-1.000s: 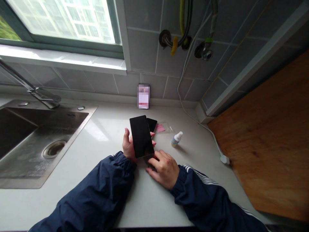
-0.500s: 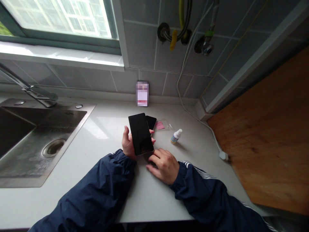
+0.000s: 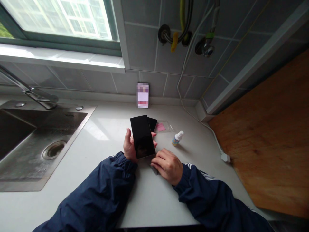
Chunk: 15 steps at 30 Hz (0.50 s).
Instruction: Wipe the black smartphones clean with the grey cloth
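Note:
My left hand (image 3: 129, 148) grips a black phone (image 3: 142, 136) with its dark screen facing up, held just above the white countertop (image 3: 101, 135). My right hand (image 3: 167, 166) rests on the counter right below the phone, fingers curled over a small dark cloth-like thing (image 3: 154, 169) that is mostly hidden. A second black phone (image 3: 153, 123) lies on the counter behind the held one. Beside it are a clear plastic bag with a pink piece inside (image 3: 162, 126) and a small white spray bottle (image 3: 177, 138).
A steel sink (image 3: 36, 141) with a tap (image 3: 36, 95) fills the left. A small pink-and-white box (image 3: 142, 95) stands against the tiled wall. A white cable (image 3: 205, 127) runs down the wall to a plug on the counter. A wooden board (image 3: 270, 135) lies at the right.
My right hand has curled its fingers tighter on the dark thing under the phone. The left hand and phone have barely moved.

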Tool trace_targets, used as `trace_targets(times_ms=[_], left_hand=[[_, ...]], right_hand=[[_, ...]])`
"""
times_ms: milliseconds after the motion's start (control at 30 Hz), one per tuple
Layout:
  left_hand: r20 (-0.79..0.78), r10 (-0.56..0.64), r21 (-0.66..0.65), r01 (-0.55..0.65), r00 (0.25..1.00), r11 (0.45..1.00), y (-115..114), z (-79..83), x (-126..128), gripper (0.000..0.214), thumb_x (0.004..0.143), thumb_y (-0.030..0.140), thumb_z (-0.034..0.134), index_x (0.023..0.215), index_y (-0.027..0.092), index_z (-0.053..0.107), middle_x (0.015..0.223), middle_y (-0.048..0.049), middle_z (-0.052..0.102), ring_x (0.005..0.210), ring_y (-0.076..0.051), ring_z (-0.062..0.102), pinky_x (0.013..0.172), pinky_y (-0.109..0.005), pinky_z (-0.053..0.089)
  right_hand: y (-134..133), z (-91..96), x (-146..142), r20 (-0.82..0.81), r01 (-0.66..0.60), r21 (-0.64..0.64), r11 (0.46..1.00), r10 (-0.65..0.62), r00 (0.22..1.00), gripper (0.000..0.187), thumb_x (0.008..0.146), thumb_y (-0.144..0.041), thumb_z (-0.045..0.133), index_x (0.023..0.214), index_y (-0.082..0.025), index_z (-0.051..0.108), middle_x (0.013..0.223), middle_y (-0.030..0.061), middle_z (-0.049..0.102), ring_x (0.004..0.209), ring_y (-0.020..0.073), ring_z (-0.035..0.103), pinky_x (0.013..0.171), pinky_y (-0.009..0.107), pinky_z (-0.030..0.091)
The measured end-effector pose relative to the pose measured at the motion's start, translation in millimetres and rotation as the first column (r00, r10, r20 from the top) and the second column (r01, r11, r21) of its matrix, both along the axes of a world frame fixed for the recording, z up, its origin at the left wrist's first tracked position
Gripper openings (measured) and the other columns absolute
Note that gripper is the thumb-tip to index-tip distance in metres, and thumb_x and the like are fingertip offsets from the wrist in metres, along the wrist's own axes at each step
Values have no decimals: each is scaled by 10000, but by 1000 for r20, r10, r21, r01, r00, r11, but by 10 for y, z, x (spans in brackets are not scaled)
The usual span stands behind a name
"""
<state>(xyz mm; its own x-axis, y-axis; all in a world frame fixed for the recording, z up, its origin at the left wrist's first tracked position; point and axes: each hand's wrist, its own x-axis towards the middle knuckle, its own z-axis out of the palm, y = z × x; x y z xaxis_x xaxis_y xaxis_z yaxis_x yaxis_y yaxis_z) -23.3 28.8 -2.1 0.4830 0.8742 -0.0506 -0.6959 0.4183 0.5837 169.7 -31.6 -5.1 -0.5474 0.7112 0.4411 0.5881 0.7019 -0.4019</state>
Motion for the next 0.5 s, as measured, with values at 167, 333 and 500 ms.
trace_targets(times_ms=[167,333,500], left_hand=[[-1,-8,11,8,1000,1000,-5,35,-23,1039,898,862,252,1233,-16,696,943,-254,777,829,-303,768,751,-377,610],[2,-96,-2,96,995,995,-48,29,46,947,875,835,409,1221,6,708,920,-239,778,818,-318,762,748,-399,605],[24,-152,-64,153,988,986,-160,-42,205,751,912,721,504,1168,54,737,948,-193,786,806,-311,758,785,-422,601]], right_hand=[[43,220,128,-552,-213,-267,940,32,833,101,948,-284,743,902,-199,772,802,45,716,740,167,636,698,303,516],[123,336,206,-697,-296,-546,783,-229,680,305,865,-493,803,832,-194,752,750,33,701,638,149,637,583,279,508],[138,245,181,-661,-224,-646,729,-388,642,336,871,-507,796,901,-182,720,801,45,717,592,142,660,511,253,507]])
